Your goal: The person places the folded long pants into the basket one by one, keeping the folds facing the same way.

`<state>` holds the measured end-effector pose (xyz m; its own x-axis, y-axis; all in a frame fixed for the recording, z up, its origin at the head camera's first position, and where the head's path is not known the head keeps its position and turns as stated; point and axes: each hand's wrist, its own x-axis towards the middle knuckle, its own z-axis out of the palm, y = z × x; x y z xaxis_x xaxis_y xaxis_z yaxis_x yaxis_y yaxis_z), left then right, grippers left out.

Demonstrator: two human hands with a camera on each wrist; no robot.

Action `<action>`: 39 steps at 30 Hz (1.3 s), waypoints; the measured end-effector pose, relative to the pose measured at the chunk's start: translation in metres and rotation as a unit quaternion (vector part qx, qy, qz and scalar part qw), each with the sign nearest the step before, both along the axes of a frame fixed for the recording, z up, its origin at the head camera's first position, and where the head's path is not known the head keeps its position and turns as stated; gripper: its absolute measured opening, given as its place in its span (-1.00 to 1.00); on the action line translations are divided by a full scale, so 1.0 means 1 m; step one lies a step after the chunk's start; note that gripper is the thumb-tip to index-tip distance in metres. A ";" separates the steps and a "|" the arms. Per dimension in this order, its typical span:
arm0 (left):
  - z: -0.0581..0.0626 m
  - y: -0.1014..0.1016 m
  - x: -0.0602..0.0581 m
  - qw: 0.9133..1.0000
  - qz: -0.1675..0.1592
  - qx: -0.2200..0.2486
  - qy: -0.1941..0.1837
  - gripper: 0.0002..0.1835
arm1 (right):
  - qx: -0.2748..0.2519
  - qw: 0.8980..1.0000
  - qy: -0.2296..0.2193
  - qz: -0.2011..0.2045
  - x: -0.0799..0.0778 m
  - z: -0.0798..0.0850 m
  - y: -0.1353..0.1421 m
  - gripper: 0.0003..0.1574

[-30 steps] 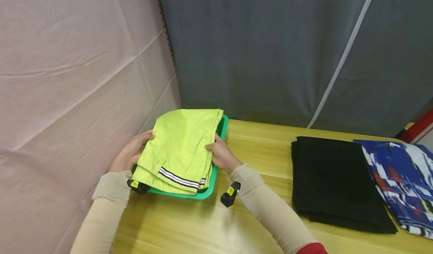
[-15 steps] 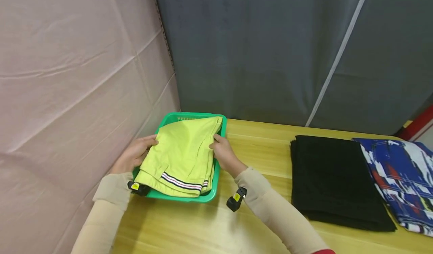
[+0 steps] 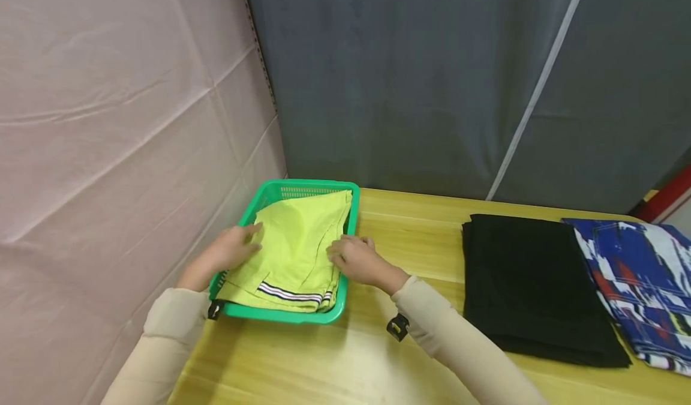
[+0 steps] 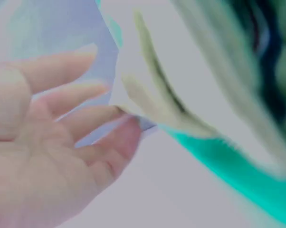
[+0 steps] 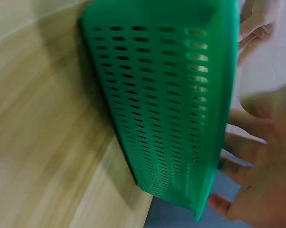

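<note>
A folded pair of lime-yellow pants (image 3: pixel 294 237) with a striped band lies inside a green plastic basket (image 3: pixel 270 315). At the pants' left edge is my left hand (image 3: pixel 229 252); its fingers (image 4: pixel 62 71) are spread and loosely extended beside the blurred cloth in the left wrist view. My right hand (image 3: pixel 358 260) is over the basket's right rim, close to the pants' right edge. In the right wrist view its fingers (image 5: pixel 247 147) are relaxed and apart, beside the perforated basket wall (image 5: pixel 147 85). Neither hand grips the cloth.
A folded black garment (image 3: pixel 540 291) lies on the wooden table (image 3: pixel 399 231) to the right. Beyond it is a folded blue, white and red patterned garment (image 3: pixel 642 279). A pale cloth-covered wall (image 3: pixel 124 123) rises close on the left, and a dark grey curtain (image 3: pixel 388 87) hangs behind.
The pants have come down and toward me into the basket, uncovering its back rim. Both hands have let go of the pants' edges, and the right forearm has shifted rightward.
</note>
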<state>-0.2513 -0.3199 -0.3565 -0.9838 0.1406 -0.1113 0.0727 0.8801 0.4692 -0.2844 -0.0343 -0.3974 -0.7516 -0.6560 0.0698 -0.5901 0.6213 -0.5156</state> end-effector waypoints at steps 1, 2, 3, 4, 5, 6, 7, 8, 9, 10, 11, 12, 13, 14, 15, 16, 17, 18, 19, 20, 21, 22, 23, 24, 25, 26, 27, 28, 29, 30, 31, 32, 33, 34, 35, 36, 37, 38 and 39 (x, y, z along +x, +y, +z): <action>0.000 0.002 0.003 0.999 -0.014 -0.028 0.002 -0.43 | 0.024 1.000 0.007 0.010 0.002 -0.002 0.000 -0.61; 0.000 0.003 0.006 0.999 -0.021 -0.049 -0.003 -0.43 | 0.045 0.999 0.012 0.015 0.004 -0.003 0.001 -0.61; 0.000 0.004 0.008 0.998 -0.029 -0.063 -0.006 -0.44 | 0.061 0.998 0.019 0.018 0.005 -0.004 0.001 -0.61; 0.000 0.005 0.009 0.997 -0.034 -0.066 -0.012 -0.45 | 0.070 0.997 0.025 0.016 0.006 -0.006 0.000 -0.61; 0.000 0.005 0.010 0.997 -0.036 -0.070 -0.017 -0.45 | 0.075 0.997 0.030 0.013 0.006 -0.007 0.000 -0.61; 0.000 0.005 0.011 0.996 -0.040 -0.072 -0.022 -0.45 | 0.080 0.996 0.037 0.009 0.006 -0.008 -0.001 -0.61; -0.001 0.005 0.011 0.996 -0.044 -0.075 -0.027 -0.45 | 0.086 0.995 0.041 0.006 0.006 -0.008 -0.002 -0.62; -0.001 0.005 0.011 0.995 -0.049 -0.080 -0.036 -0.45 | 0.096 0.994 0.046 0.005 0.006 -0.009 -0.003 -0.61; -0.002 0.004 0.011 0.994 -0.053 -0.083 -0.049 -0.44 | 0.109 0.993 0.050 0.006 0.006 -0.009 -0.004 -0.61; -0.001 0.004 0.010 0.992 -0.059 -0.089 -0.061 -0.43 | 0.123 0.991 0.053 0.006 0.006 -0.008 -0.005 -0.59; -0.002 0.003 0.008 0.991 -0.066 -0.096 -0.072 -0.42 | 0.139 0.989 0.053 0.006 0.005 -0.007 -0.007 -0.57; -0.003 0.002 0.007 0.989 -0.070 -0.099 -0.087 -0.41 | 0.155 0.986 0.054 0.007 0.004 -0.005 -0.009 -0.54; -0.003 0.002 0.005 0.987 -0.073 -0.102 -0.102 -0.40 | 0.172 0.984 0.051 0.008 0.004 -0.004 -0.011 -0.51; -0.004 0.002 0.004 0.985 -0.075 -0.102 -0.119 -0.38 | 0.188 0.981 0.047 0.009 0.003 -0.002 -0.012 -0.48; -0.005 0.002 0.002 0.983 -0.078 -0.100 -0.135 -0.37 | 0.200 0.979 0.039 0.010 0.002 0.000 -0.014 -0.46; -0.007 0.001 0.001 0.981 -0.084 -0.100 -0.145 -0.36 | 0.209 0.977 0.031 0.011 0.002 0.001 -0.015 -0.46; -0.008 0.000 0.000 0.979 -0.088 -0.098 -0.154 -0.35 | 0.217 0.976 0.024 0.011 0.001 0.002 -0.016 -0.46; -0.009 0.000 0.000 0.978 -0.090 -0.095 -0.162 -0.35 | 0.221 0.975 0.019 0.013 0.001 0.002 -0.017 -0.48; -0.009 -0.001 -0.001 0.977 -0.092 -0.089 -0.168 -0.35 | 0.223 0.975 0.014 0.012 0.000 0.002 -0.018 -0.49; -0.010 -0.002 -0.001 0.977 -0.096 -0.083 -0.170 -0.35 | 0.221 0.975 0.011 0.012 0.000 0.001 -0.019 -0.50; -0.010 -0.002 0.000 0.977 -0.100 -0.079 -0.171 -0.34 | 0.219 0.976 0.011 0.012 0.000 0.001 -0.019 -0.52; -0.010 -0.003 0.000 0.978 -0.101 -0.074 -0.169 -0.34 | 0.218 0.976 0.014 0.011 0.000 -0.001 -0.019 -0.52; -0.011 -0.003 0.001 0.978 -0.098 -0.067 -0.170 -0.34 | 0.215 0.976 0.017 0.011 0.000 -0.002 -0.020 -0.51; -0.011 -0.004 0.002 0.979 -0.095 -0.063 -0.171 -0.33 | 0.209 0.978 0.021 0.011 0.000 -0.004 -0.020 -0.51; -0.013 -0.004 0.003 0.979 -0.092 -0.060 -0.172 -0.32 | 0.205 0.978 0.025 0.011 0.000 -0.005 -0.019 -0.52; -0.014 -0.003 0.004 0.979 -0.091 -0.060 -0.171 -0.31 | 0.201 0.979 0.026 0.012 0.000 -0.005 -0.019 -0.52; -0.016 -0.003 0.005 0.980 -0.087 -0.058 -0.171 -0.31 | 0.198 0.980 0.027 0.012 0.001 -0.006 -0.018 -0.52; -0.018 -0.004 0.005 0.980 -0.086 -0.054 -0.169 -0.30 | 0.196 0.980 0.029 0.012 0.000 -0.007 -0.018 -0.52; -0.019 -0.004 0.005 0.981 -0.082 -0.049 -0.168 -0.30 | 0.193 0.981 0.031 0.013 0.000 -0.007 -0.017 -0.52; -0.020 -0.004 0.005 0.982 -0.082 -0.043 -0.166 -0.30 | 0.191 0.981 0.034 0.014 0.000 -0.008 -0.016 -0.52; -0.020 -0.005 0.005 0.982 -0.082 -0.036 -0.164 -0.30 | 0.188 0.981 0.036 0.017 0.000 -0.008 -0.016 -0.52; -0.020 -0.005 0.004 0.983 -0.083 -0.030 -0.162 -0.30 | 0.183 0.982 0.036 0.020 -0.001 -0.009 -0.015 -0.53; -0.019 -0.005 0.004 0.983 -0.082 -0.024 -0.161 -0.31 | 0.173 0.984 0.034 0.026 -0.002 -0.010 -0.013 -0.54; -0.017 -0.006 0.004 0.983 -0.081 -0.020 -0.162 -0.32 | 0.160 0.986 0.030 0.037 -0.004 -0.011 -0.012 -0.55; -0.015 -0.006 0.005 0.983 -0.076 -0.016 -0.164 -0.33 | 0.138 0.989 0.023 0.055 -0.006 -0.012 -0.009 -0.57; -0.013 -0.006 0.006 0.983 -0.074 -0.016 -0.165 -0.34 | 0.110 0.991 0.010 0.074 -0.008 -0.012 -0.006 -0.58; -0.011 -0.005 0.006 0.983 -0.071 -0.016 -0.166 -0.34 | 0.083 0.992 -0.011 0.090 -0.011 -0.012 -0.002 -0.60; -0.009 -0.004 0.006 0.984 -0.070 -0.014 -0.166 -0.35 | 0.055 0.992 -0.037 0.103 -0.013 -0.012 0.003 -0.60; -0.007 -0.003 0.007 0.984 -0.069 -0.012 -0.165 -0.36 | 0.028 0.991 -0.066 0.112 -0.016 -0.010 0.008 -0.58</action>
